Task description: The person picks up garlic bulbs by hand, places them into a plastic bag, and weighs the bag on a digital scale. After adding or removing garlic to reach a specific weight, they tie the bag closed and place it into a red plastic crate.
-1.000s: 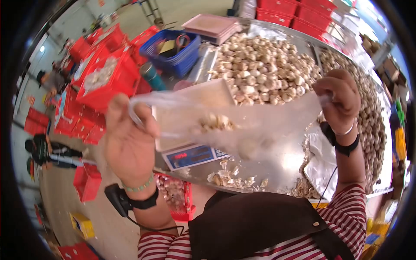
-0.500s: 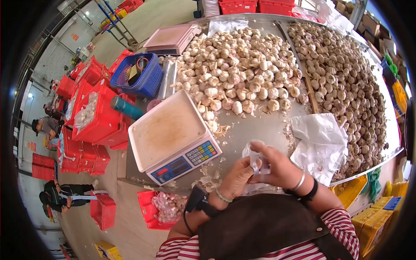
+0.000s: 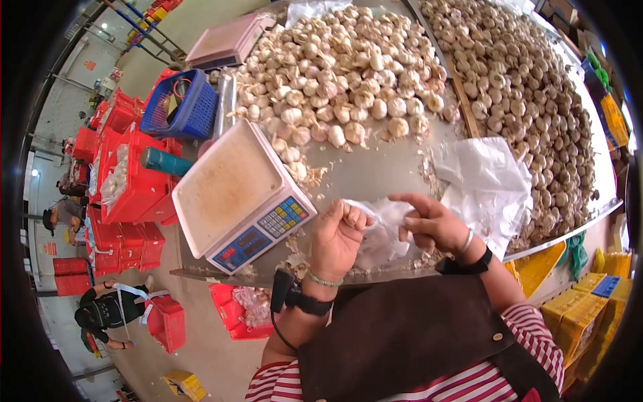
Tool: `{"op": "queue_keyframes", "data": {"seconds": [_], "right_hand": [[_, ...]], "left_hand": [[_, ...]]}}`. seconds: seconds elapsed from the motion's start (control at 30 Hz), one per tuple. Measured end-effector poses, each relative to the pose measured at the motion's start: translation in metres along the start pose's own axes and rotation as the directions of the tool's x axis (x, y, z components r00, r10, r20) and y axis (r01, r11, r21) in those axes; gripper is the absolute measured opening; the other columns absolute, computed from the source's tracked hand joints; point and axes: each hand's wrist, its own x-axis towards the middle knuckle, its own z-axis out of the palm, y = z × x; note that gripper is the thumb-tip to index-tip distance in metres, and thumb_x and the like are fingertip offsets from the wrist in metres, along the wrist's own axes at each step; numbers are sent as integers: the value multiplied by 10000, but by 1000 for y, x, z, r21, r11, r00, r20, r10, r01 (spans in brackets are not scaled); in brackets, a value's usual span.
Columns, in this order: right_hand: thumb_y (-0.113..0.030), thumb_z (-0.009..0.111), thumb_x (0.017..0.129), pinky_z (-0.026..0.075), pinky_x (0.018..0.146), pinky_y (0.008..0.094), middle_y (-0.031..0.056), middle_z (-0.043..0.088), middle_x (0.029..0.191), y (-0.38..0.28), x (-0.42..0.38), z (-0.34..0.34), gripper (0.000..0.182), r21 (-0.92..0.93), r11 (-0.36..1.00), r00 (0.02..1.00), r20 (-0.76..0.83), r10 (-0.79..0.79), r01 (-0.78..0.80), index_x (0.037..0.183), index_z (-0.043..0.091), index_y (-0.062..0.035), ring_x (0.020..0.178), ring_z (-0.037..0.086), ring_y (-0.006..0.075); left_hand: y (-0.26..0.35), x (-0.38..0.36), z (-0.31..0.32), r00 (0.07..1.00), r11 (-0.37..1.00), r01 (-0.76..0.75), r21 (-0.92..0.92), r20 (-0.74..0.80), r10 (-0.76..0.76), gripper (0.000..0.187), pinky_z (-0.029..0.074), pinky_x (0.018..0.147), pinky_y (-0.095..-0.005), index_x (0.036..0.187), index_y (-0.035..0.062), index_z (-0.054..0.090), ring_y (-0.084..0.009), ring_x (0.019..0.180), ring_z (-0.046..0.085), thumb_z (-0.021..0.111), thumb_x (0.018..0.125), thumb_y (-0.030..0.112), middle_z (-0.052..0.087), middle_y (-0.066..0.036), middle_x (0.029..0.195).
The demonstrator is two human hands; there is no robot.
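Note:
Between my hands a thin clear plastic bag (image 3: 383, 234) hangs crumpled over the table's near edge. My left hand (image 3: 338, 234) is closed, its thumb and fingers pinching the bag's upper left edge. At the bag's right side is my right hand (image 3: 434, 224), index finger stretched out and the other fingers partly curled; it does not appear to grip the plastic. Left of my left hand stands a digital scale (image 3: 231, 191) with a bare, stained pan. Beyond the hands lies a pile of pale garlic bulbs (image 3: 335, 74).
More white plastic bags (image 3: 485, 177) lie right of my right hand. A wooden divider (image 3: 463, 100) borders a second garlic heap (image 3: 516, 100). Left are a blue basket (image 3: 177, 110), a teal bottle (image 3: 164, 161) and red crates (image 3: 134, 181). A red crate (image 3: 234, 311) sits below the table edge.
My hands have moved apart, the left going left and up, and the bag has spread between them. The view has shifted, so the table items sit further left and higher.

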Motion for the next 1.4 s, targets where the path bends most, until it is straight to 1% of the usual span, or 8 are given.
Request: {"op": "queue_keyframes", "data": {"seconds": [0.4, 0.67, 0.8, 0.87, 1.03, 1.1, 1.33, 1.4], "right_hand": [[105, 467, 813, 492, 628, 276, 111, 611, 841, 27, 34, -63, 638, 579, 773, 966, -160, -204, 260, 1408, 286, -36, 613, 562, 141], [90, 607, 747, 512, 686, 321, 97, 632, 892, 16, 25, 22, 851, -740, 552, 914, 218, -342, 383, 1460, 179, -94, 784, 635, 187], [42, 621, 737, 488, 651, 295, 47, 596, 729, 29, 23, -36, 484, -401, 848, 935, 66, -349, 346, 1197, 507, -53, 661, 595, 176], [-112, 592, 877, 357, 507, 206, -16, 507, 614, 22, 17, -64, 205, 410, 850, 942, -96, -320, 331, 1072, 561, -57, 545, 438, 75], [-56, 551, 877, 292, 446, 189, -25, 524, 652, 23, 12, -51, 343, -197, 979, 997, -59, 42, -53, 1218, 546, -96, 524, 433, 41], [-5, 557, 840, 301, 431, 195, -16, 538, 633, 19, 24, -105, 308, -62, 988, 987, -64, -147, 144, 1143, 565, -63, 516, 455, 51], [-79, 603, 888, 324, 467, 196, -33, 494, 708, 12, 63, -31, 232, 10, 971, 968, -81, -237, 238, 1113, 565, -37, 555, 425, 53], [-67, 585, 884, 386, 570, 205, -27, 500, 731, -11, 40, 44, 300, -127, 885, 887, 185, -423, 448, 1176, 527, -26, 646, 474, 62]], "left_hand": [[33, -29, -74, 954, 957, 272, 99, -154, -256, 152, 360, 474, -241, 838, 27, 590, -78, 454, 380, 490, 911, 116, 470, -7, 595], [-28, 18, -35, 964, 954, 265, 137, -57, -259, 374, 537, 819, -368, 1251, 78, 525, -227, 1008, 597, 540, 946, 295, 596, -95, 1136], [-16, 8, -75, 924, 932, 328, 157, -258, -282, 226, 508, 830, -384, 1055, 55, 588, -202, 788, 622, 523, 951, 245, 618, -38, 826], [-4, 0, -117, 956, 960, 190, -204, -183, -228, 188, 499, 802, -356, 1001, 46, 592, -149, 585, 545, 526, 947, 213, 517, 10, 646], [-4, -11, -42, 923, 949, 314, -17, -230, -310, 213, 427, 549, -236, 978, 17, 616, -66, 481, 346, 537, 948, 213, 374, 68, 572], [10, -18, -64, 906, 580, 399, 710, -209, -368, 266, 311, 450, -184, 957, 27, 626, -42, 491, 382, 583, 930, 288, 413, 63, 565], [2, -5, -56, 848, -531, -187, 826, 409, 337, 425, 477, 831, -376, 1051, 18, 621, -240, 798, 634, 688, 801, 354, 645, -106, 828], [-23, -11, -47, 965, -331, -143, 933, 206, 164, 449, 420, 949, -419, 1094, 30, 607, -298, 974, 612, 692, 777, 335, 629, -148, 1024]]}}
